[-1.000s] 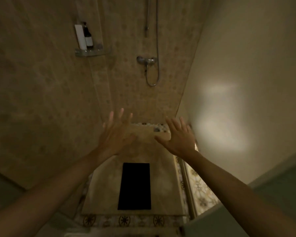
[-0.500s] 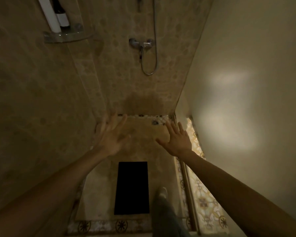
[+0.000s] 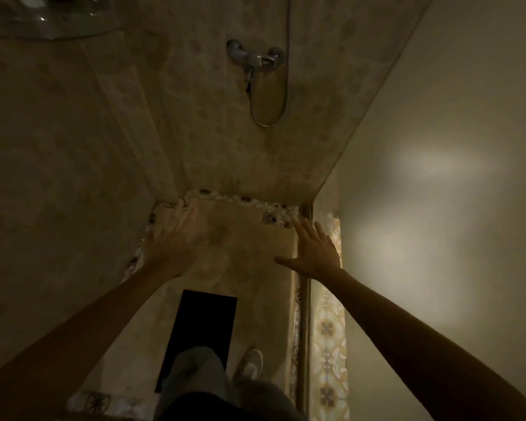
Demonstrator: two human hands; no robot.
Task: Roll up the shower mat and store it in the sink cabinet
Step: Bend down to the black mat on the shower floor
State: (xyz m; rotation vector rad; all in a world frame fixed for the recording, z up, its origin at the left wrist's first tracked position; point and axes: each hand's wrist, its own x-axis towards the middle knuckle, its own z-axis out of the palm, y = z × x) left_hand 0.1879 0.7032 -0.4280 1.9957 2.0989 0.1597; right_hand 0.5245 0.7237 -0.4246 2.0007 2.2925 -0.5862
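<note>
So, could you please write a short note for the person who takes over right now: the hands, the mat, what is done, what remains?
Left hand: open, fingers spread, holding nothing, reaching over the far left part of the shower mat.
Right hand: open, empty, near the mat's far right edge.
Mat: lies flat on the shower floor; a foot in a shoe stands on its near part.
Done: nothing rolled yet.
Left: grasp the far edge, roll the mat up, carry it to the sink cabinet, which is not in view.

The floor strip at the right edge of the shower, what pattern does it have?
The tiled floor strip carries a repeating ornamental medallion pattern, pale cream with darker motifs, seen in the head view.
</note>
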